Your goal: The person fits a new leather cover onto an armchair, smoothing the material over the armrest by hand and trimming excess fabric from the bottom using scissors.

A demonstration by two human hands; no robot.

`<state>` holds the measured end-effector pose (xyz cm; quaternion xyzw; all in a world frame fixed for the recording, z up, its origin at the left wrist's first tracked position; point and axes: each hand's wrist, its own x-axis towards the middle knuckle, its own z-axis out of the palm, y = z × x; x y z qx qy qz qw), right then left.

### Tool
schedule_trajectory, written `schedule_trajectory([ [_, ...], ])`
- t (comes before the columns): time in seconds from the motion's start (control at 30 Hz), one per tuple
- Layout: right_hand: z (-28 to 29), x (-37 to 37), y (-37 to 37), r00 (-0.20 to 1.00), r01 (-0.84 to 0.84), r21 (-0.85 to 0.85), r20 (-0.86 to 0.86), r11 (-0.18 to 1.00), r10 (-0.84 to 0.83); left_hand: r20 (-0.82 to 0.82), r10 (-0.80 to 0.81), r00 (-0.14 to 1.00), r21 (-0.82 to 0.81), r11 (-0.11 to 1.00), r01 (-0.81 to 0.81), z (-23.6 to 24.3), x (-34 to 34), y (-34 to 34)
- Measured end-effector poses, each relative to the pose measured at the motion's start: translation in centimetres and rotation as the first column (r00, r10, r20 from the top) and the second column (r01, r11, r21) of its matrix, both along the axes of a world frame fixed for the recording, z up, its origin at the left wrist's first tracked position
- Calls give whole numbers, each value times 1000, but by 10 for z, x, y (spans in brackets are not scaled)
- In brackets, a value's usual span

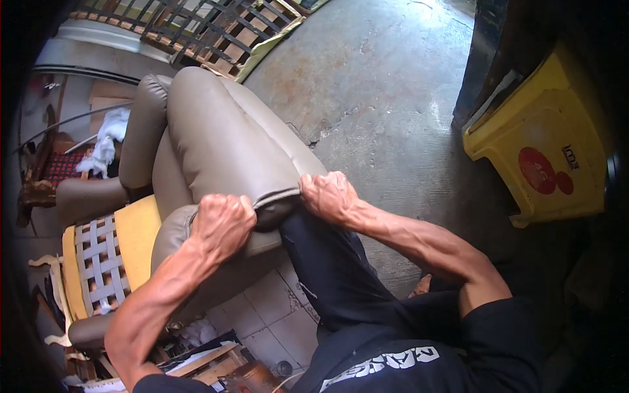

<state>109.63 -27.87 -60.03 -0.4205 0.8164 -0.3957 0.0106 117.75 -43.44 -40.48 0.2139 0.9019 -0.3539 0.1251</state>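
Black trousers (334, 275) sit nearest; just ahead, left hand (223, 226) and right hand (327, 196) clench the rim (276, 195) of the brown sofa (223, 137), probably soft-skinned but heavy, best gripped there; beyond, a slatted frame (219, 36).

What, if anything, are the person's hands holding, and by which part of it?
The brown cover, by the edge at its near end: the left hand grips it left of the dark opening, the right hand at the opening's right end.
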Motion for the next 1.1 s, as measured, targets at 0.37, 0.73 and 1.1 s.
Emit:
schedule_trajectory([
  [0.37, -4, 4, -3, 997, 38, -67, -58, 997, -42, -52, 193, 980, -109, 974, -198, -2, -11, 13],
  [0.73, -3, 1, -3, 999, 32, -9, -35, 999, -32, 59, 380, 923, -42, 925, -378, 8, -22, 37],
  [1.1, 26, -46, 10, 909, -403, 40, 137, 915, 394, 544, 205, 814, 65, 957, -284, 24, -56, 35],
])
